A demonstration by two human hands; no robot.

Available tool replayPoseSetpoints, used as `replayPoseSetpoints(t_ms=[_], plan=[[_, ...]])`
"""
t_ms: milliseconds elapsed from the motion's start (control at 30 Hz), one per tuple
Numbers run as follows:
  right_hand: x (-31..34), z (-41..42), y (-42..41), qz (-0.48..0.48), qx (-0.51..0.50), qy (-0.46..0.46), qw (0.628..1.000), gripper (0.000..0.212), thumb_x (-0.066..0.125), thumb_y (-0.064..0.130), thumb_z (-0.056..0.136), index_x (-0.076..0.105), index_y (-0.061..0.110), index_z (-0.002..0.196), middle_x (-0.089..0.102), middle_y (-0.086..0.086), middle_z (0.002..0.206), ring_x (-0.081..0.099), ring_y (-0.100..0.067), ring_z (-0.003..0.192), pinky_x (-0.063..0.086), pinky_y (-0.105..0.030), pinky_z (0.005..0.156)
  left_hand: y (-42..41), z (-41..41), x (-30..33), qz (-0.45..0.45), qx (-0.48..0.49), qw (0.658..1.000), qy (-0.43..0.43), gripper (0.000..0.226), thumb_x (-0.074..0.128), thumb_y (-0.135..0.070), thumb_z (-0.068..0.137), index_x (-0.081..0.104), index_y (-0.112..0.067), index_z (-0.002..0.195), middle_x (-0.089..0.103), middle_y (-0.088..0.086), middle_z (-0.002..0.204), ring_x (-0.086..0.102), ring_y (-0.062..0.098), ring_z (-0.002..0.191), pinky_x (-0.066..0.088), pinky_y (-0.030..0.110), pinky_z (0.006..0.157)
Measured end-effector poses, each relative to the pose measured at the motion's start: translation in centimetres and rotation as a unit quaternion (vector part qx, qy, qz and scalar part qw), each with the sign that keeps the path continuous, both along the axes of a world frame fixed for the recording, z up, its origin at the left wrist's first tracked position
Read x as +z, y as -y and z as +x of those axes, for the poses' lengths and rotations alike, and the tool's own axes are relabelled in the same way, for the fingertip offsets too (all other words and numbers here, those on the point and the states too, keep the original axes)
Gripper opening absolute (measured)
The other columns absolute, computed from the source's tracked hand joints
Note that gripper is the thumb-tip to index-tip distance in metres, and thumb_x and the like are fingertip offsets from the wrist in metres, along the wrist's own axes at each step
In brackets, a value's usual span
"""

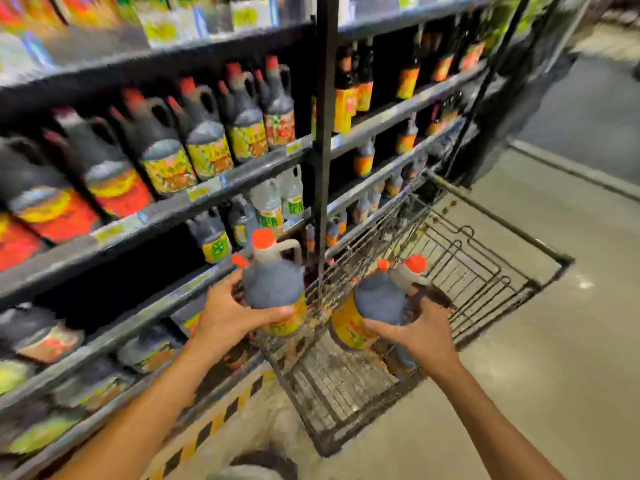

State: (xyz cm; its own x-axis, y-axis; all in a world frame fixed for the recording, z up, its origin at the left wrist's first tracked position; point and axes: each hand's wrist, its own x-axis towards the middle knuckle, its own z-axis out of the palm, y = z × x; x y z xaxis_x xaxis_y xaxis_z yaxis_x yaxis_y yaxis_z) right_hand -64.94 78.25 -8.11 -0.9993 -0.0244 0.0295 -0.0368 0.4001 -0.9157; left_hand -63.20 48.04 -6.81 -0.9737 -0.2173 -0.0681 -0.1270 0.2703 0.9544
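Observation:
My left hand grips a dark sauce jug with an orange cap and a yellow label, held upright between the shelf and the cart. My right hand holds a second dark jug of the same kind by its lower body, over the near end of the wire shopping cart. One more orange-capped jug stands just behind it in the cart.
Dark metal shelves on the left carry rows of similar jugs and smaller bottles. A black upright post divides the shelving. Bare concrete floor lies to the right of the cart. A yellow-black striped kick strip runs below the lowest shelf.

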Motion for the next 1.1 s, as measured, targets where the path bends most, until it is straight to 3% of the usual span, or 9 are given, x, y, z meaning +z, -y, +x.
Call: replayPoseSetpoints(t_ms=[100,233,333,467,567,667,767,933,1100], plan=[[1.2,1.2,2.1,-0.021,0.056,0.009,0.998,0.056,0.094,0.037,0.054,0.063,0.027,0.099,0.069,0.015,0.098,0.062,0.017,0.083,0.047,-0.006,0.066,2.1,5.5,1.6,-0.005,0.065,0.998,-0.022,0.074,0.102,-0.038,0.04,0.066,-0.034,0.104,0.072,-0.031,0.1,0.067,-0.012,0.092,0.051,0.008,0.071],[2.4,3.4,6.8,-0.026,0.14,-0.006,0.99,0.052,0.097,0.035,0.05,0.064,0.029,0.091,0.071,0.014,0.093,0.065,0.015,0.08,0.051,-0.009,0.064,5.1,13.0,3.9,-0.009,0.157,0.987,-0.037,0.067,0.095,-0.027,0.045,0.062,-0.036,0.102,0.071,-0.025,0.094,0.064,-0.019,0.086,0.052,0.01,0.068],[3.5,5.6,11.1,-0.025,0.199,-0.023,0.979,0.051,0.1,0.03,0.051,0.065,0.029,0.087,0.07,0.019,0.088,0.063,0.019,0.078,0.047,-0.005,0.061,7.4,18.9,5.5,-0.016,0.201,0.978,-0.048,0.072,0.093,-0.039,0.043,0.057,-0.041,0.105,0.067,-0.028,0.1,0.062,-0.02,0.086,0.053,0.013,0.072],[5.0,10.0,17.1,-0.045,0.278,-0.019,0.959,0.069,0.095,0.051,0.045,0.07,0.021,0.103,0.075,0.014,0.094,0.07,0.007,0.087,0.056,-0.015,0.068,10.8,26.7,7.0,-0.015,0.275,0.958,-0.076,0.079,0.096,-0.051,0.038,0.061,-0.039,0.108,0.07,-0.02,0.108,0.067,-0.007,0.096,0.056,0.022,0.075],[6.3,14.1,21.4,-0.045,0.316,-0.035,0.947,0.067,0.094,0.047,0.046,0.071,0.019,0.103,0.075,0.016,0.094,0.07,0.008,0.087,0.054,-0.013,0.066,13.5,32.5,7.6,-0.022,0.309,0.946,-0.095,0.086,0.095,-0.063,0.032,0.062,-0.041,0.108,0.07,-0.025,0.107,0.067,-0.006,0.097,0.056,0.022,0.076],[7.5,18.8,25.7,-0.036,0.345,-0.058,0.936,0.063,0.095,0.048,0.048,0.071,0.022,0.099,0.075,0.015,0.094,0.068,0.009,0.086,0.053,-0.014,0.065,16.8,38.7,8.0,-0.022,0.335,0.935,-0.11,0.079,0.095,-0.051,0.04,0.061,-0.039,0.11,0.067,-0.019,0.115,0.066,-0.007,0.096,0.054,0.018,0.075],[8.1,23.7,30.0,-0.038,0.376,-0.061,0.924,0.055,0.097,0.03,0.055,0.067,0.028,0.1,0.071,0.019,0.097,0.066,0.015,0.083,0.051,-0.009,0.064,20.8,45.4,8.3,-0.029,0.369,0.921,-0.122,0.097,0.094,-0.067,0.029,0.064,-0.034,0.115,0.071,-0.015,0.113,0.068,-0.006,0.098,0.054,0.016,0.074],[8.4,31.2,36.1,-0.017,0.417,-0.069,0.906,0.06,0.095,0.047,0.052,0.063,0.038,0.102,0.07,0.023,0.099,0.067,0.011,0.087,0.053,-0.011,0.065,25.7,54.7,9.1,-0.022,0.388,0.912,-0.133,0.075,0.095,-0.038,0.048,0.061,-0.044,0.115,0.072,-0.026,0.107,0.068,-0.005,0.098,0.056,0.019,0.076],[9.0,36.2,40.5,-0.013,0.432,-0.076,0.899,0.063,0.095,0.043,0.054,0.062,0.034,0.106,0.069,0.019,0.105,0.063,0.017,0.087,0.051,-0.008,0.067,29.2,59.6,9.2,-0.016,0.405,0.906,-0.123,0.078,0.097,-0.037,0.05,0.061,-0.042,0.12,0.071,-0.016,0.119,0.069,0.006,0.105,0.058,0.032,0.086]])
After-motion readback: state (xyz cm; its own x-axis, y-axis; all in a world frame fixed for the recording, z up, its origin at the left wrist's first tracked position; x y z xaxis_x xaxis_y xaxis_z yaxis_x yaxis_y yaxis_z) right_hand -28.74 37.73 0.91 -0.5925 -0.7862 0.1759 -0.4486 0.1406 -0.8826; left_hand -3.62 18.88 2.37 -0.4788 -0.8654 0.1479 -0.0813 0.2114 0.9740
